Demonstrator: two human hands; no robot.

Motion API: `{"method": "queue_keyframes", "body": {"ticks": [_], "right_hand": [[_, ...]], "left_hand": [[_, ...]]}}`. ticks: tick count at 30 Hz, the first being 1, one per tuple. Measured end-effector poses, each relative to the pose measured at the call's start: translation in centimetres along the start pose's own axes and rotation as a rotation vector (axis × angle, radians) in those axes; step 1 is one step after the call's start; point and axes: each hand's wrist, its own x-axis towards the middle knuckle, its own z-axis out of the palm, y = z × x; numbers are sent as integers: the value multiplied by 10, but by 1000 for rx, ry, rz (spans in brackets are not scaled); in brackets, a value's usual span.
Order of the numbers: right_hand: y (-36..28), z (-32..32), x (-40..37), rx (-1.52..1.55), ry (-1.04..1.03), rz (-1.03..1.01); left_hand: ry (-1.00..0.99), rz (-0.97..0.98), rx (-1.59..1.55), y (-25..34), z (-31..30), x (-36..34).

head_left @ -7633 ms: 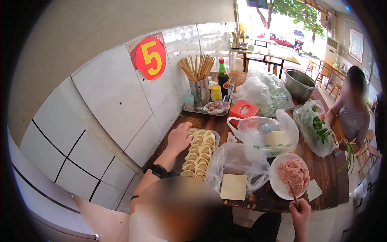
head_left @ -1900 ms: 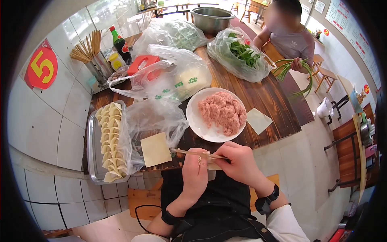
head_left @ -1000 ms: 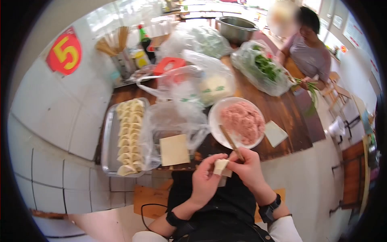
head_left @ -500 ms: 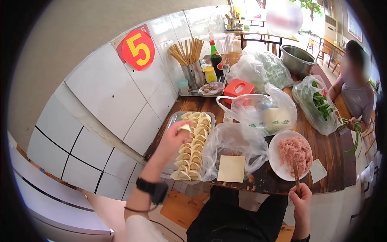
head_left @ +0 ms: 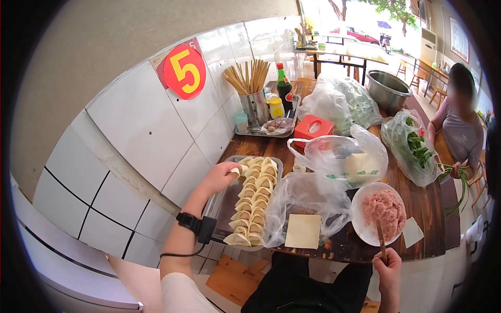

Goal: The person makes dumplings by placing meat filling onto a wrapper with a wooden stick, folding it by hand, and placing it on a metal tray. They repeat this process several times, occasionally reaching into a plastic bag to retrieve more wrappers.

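My left hand (head_left: 221, 178) is closed on a folded dumpling (head_left: 238, 171) at the far left of a metal tray (head_left: 218, 221). Beside it, dumplings (head_left: 251, 201) stand in two lengthwise rows, with bare tray to their left. At the table's front edge, my right hand (head_left: 388, 271) grips a flat wooden stick (head_left: 381, 241), whose tip rests in pink minced meat (head_left: 385, 209). That meat is heaped on a white plate (head_left: 359, 229). Square dough wrappers (head_left: 303, 231) lie between tray and plate; another pale square (head_left: 413, 231) is right of the plate.
Plastic bags (head_left: 342, 156) crowd the table's middle, near a red tissue box (head_left: 313, 128). Behind are a chopstick holder (head_left: 254, 107), a sauce bottle (head_left: 284, 88) and a steel pot (head_left: 389, 91). At right, a person (head_left: 459, 125) holds green stalks beside a bag of greens (head_left: 415, 148).
My left hand, with the dumpling, has moved from above the rows to the tray's far left. The view has shifted slightly; my right hand still holds the stick in the meat.
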Motion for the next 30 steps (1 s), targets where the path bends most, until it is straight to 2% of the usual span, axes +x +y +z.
{"method": "queue_keyframes", "body": {"ticks": [1, 3, 7, 9, 16, 19, 24, 28, 30], "right_hand": [[-1, 2, 0, -5, -1, 4], [-2, 6, 0, -7, -4, 8], [-3, 9, 0, -44, -17, -5], [-3, 8, -1, -50, -15, -7], [4, 6, -2, -39, -14, 7], [4, 7, -2, -42, -25, 12], [3, 9, -3, -49, -51, 17], [1, 8, -4, -45, -54, 26], [1, 7, -5, -40, -54, 21]], "left_hand": [[0, -1, 1, -1, 1, -1], [112, 305, 316, -4, 3, -4], [100, 313, 511, 3, 5, -11], [124, 386, 598, -1, 8, -9], [194, 437, 641, 3, 18, -7], [208, 379, 582, -3, 25, -2], [342, 356, 461, 1, 36, 0], [320, 305, 365, 11, 27, 1], [422, -36, -37, -3, 28, 15]]}}
